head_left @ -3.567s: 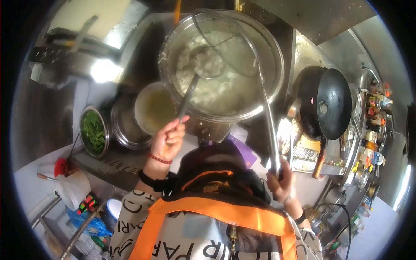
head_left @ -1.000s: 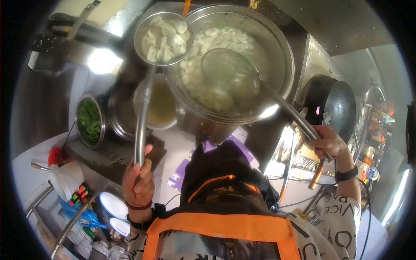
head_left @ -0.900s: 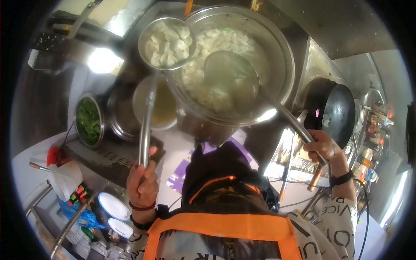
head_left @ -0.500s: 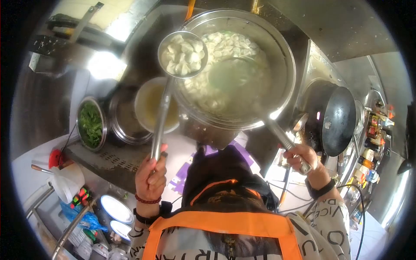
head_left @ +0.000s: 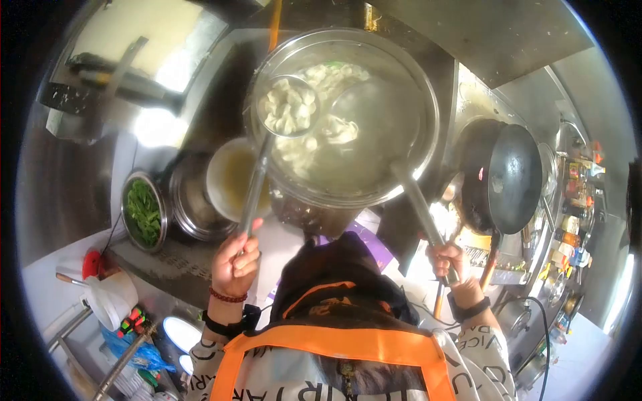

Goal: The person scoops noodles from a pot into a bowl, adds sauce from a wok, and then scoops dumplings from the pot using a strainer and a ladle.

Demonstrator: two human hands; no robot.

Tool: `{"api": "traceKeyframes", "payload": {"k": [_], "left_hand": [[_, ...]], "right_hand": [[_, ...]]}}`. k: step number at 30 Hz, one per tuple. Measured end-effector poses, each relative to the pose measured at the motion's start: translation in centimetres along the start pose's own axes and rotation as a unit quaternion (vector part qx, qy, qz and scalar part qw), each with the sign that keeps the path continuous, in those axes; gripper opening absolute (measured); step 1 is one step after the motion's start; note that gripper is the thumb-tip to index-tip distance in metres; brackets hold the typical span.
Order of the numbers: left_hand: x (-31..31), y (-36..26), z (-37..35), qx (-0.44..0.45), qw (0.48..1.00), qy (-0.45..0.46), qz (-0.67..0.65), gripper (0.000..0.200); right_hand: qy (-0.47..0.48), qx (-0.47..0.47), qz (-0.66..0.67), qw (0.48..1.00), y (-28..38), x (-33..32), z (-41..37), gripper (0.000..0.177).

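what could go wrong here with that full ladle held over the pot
The ladle is heaped with dumplings and the left hand grips its long handle's far end: a tilt could spill some and splash from the pot. The right hand, holding the skimmer, is near the wok and might bump it.

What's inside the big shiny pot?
White dumplings float in cloudy water in the pot. The left hand holds a full ladle over it; the right hand dips a long ladle in. The water hides the bottom and anything deeper.
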State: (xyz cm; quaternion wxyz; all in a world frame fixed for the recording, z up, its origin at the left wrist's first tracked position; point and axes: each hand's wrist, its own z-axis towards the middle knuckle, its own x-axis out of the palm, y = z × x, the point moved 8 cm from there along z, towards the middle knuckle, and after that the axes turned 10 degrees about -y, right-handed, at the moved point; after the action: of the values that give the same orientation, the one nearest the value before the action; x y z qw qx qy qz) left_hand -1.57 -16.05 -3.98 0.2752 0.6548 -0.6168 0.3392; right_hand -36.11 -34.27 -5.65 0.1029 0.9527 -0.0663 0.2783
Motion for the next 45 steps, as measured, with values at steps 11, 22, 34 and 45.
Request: {"api": "traceKeyframes", "payload": {"k": [11,22,34,45], "left_hand": [[-0.1,1.6,4.0,0.012,0.974,-0.151,0.168,0.018],[1.6,5.8,7.8,-0.086,0.994,-0.072,0.015,0.024],[0.9,5.1,6.2,-0.129,0.981,0.059,-0.129,0.042],[4.3,1.1,1.5,-0.072,0.986,0.119,-0.093,0.047]], "right_hand": [[-0.090,-0.150,-0.186,0.967,-2.2,3.4,-4.1,0.047],[-0.185,-0.227,-0.280,0.914,-4.7,4.8,-3.8,0.043],[-0.195,-0.275,-0.316,0.887,-3.9,5.9,-4.9,0.042],[-0.144,-0.171,-0.219,0.950,-0.9,3.3,-6.3,0.042]]}}
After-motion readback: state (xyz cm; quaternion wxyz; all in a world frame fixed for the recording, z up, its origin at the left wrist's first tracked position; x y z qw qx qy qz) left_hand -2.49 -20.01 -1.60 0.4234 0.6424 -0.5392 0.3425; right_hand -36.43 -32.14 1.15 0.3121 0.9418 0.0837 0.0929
